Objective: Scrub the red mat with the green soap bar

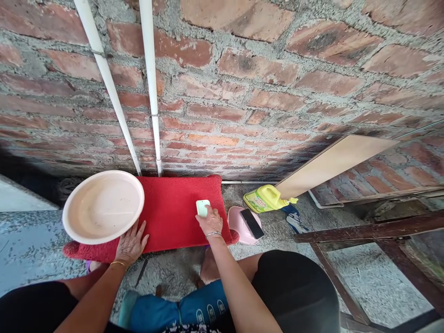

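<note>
A thick red fleecy cloth is spread over a low bench-like support, its edges hanging over. My left hand lies on its near left part with the fingers spread, close to the rim of a pale pink basin. My right hand grips a pale green, rounded rectangular block on the cloth's right part. Fingers hide part of the block, and I cannot make out its exact kind.
Right of the cloth, a black phone lies on a pink plastic stool. Behind it are a yellow detergent jug and a leaning board. White pipes run down the brick wall. A wooden frame stands at right.
</note>
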Demonstrator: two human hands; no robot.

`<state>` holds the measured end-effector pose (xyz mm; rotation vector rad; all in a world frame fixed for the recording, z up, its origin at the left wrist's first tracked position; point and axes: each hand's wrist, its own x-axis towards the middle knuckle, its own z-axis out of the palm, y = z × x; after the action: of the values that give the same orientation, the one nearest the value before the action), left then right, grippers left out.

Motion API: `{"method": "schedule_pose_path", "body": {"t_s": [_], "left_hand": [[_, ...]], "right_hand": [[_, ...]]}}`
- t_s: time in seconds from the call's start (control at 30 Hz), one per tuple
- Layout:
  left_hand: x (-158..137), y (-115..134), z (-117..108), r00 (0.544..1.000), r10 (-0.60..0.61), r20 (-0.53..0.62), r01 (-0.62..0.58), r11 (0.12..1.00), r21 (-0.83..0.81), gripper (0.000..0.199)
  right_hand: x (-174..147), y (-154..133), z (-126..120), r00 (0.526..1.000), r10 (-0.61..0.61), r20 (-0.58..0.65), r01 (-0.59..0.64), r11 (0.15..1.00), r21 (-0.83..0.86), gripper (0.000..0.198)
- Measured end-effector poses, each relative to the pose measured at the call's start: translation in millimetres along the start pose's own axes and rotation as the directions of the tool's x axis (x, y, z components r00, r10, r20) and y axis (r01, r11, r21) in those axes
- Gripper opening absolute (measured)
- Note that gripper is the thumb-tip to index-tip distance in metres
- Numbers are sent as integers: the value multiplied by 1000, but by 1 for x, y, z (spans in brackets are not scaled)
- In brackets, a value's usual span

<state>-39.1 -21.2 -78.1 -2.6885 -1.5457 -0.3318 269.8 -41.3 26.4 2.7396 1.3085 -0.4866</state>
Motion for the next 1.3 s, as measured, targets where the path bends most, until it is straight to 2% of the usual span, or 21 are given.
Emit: {"method": "schedule_pose_path", "body": {"t_s": [0.07,0.1,0.17,0.23,0.37,0.47,0.57,0.73,0.87,1.0,1.07,1.13,1.3], "left_hand": [[0,0,0,1000,-7,10,8,1000,-10,53],[0,0,1,1000,-10,16,10,1000,-10,53],[0,0,2,1000,-13,23,13,1000,2,53],[0,2,3,1000,-12,25,11,1000,26,53],[0,4,3,999,-27,42,24,998,53,52],[0,4,2,998,-35,51,32,998,48,51],[-2,2,3,999,-30,32,28,998,55,51],[-3,-1,10,1000,-11,-26,12,1000,27,53],[-2,-1,11,999,-1,-44,1,1000,-3,53],[-1,-1,9,997,23,-76,-22,1000,14,53],[-1,-1,9,995,34,-94,-33,999,14,53],[-1,-1,9,994,34,-99,-34,999,3,53],[7,10,8,996,-33,-85,34,999,8,48]], "right_hand": [[-7,-17,4,987,-158,9,158,987,-13,58],[-11,-27,8,965,-259,24,260,965,-21,57],[-18,-46,14,896,-438,69,440,897,-31,57],[-23,-61,19,821,-560,116,566,824,-30,58],[-26,-74,19,696,-693,190,709,704,-30,58],[-23,-80,18,663,-722,197,741,671,-36,57],[-21,-89,20,685,-701,195,718,695,-23,57],[-19,-94,26,810,-531,249,552,834,-18,66],[-11,-75,18,885,-415,210,428,904,-18,63],[-8,-47,2,967,-202,156,208,978,-27,62],[-11,-38,-6,982,-133,136,135,991,-3,63],[-17,-36,-9,985,-127,119,123,992,41,65],[-32,-59,0,965,-237,109,230,971,72,66]]}}
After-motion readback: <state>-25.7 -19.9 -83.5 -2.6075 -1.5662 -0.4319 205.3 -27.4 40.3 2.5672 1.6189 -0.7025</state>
